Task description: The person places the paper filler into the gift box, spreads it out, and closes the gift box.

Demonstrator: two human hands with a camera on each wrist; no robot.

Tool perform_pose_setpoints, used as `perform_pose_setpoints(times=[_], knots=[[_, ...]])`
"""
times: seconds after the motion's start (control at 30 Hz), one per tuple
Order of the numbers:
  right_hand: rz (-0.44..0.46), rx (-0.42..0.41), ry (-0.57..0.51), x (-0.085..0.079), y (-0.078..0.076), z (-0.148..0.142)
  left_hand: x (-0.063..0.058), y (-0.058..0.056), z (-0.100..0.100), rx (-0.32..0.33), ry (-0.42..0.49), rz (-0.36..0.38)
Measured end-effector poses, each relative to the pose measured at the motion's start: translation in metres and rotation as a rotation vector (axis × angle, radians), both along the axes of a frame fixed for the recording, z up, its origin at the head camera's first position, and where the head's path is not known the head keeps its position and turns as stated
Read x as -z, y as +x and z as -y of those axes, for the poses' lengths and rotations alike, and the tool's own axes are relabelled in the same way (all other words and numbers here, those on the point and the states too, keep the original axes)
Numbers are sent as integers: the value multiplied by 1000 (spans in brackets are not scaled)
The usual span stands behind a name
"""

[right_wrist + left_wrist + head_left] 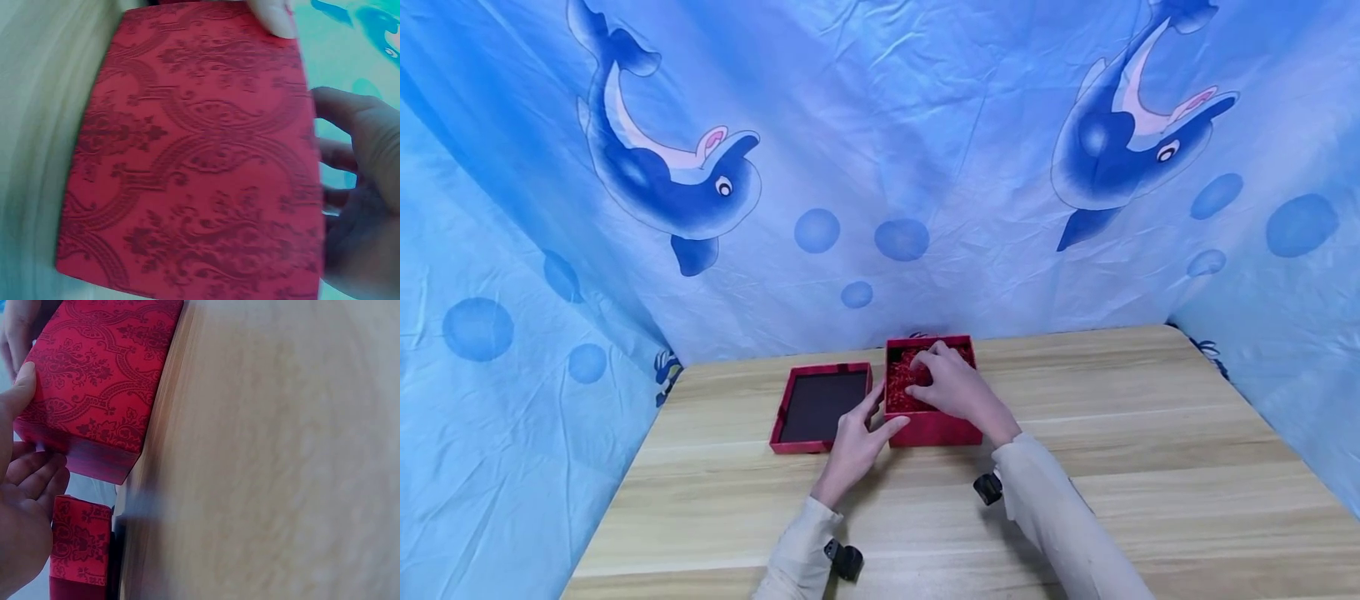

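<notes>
mouth-up red box, long axis unclear; left hand wide, right hand, hold unclear

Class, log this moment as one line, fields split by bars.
left hand: thumb on red box | right hand: at box's red filling | lid: left of box, inside up

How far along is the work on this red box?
Done: the lid is off, lying inside-up beside the red damask-patterned box. In hand: the right hand reaches into the red shredded filler, its grip unclear; the left hand touches the box's near left corner. Left, probably: refitting the lid, since the box stands open.
</notes>
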State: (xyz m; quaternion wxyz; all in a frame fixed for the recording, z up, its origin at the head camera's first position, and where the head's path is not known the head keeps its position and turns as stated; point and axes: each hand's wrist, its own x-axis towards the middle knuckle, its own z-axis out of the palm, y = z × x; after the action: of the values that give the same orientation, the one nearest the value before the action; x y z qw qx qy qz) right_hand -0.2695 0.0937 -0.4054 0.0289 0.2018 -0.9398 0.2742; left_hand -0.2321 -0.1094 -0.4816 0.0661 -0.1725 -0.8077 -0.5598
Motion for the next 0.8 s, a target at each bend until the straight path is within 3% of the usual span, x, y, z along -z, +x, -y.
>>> perform_pose_setpoints(times=[0.13, 0.23, 0.53, 0.8], knots=[[145, -66, 48, 5, -6, 3, 1, 0, 1, 11, 13, -1], [196, -106, 85, 7, -13, 3, 1, 0, 0, 12, 15, -6], [189, -140, 178, 12, -27, -3, 0, 1, -2, 24, 7, 0], [122, -147, 132, 8, -12, -4, -1, 6, 2, 20, 2, 10]])
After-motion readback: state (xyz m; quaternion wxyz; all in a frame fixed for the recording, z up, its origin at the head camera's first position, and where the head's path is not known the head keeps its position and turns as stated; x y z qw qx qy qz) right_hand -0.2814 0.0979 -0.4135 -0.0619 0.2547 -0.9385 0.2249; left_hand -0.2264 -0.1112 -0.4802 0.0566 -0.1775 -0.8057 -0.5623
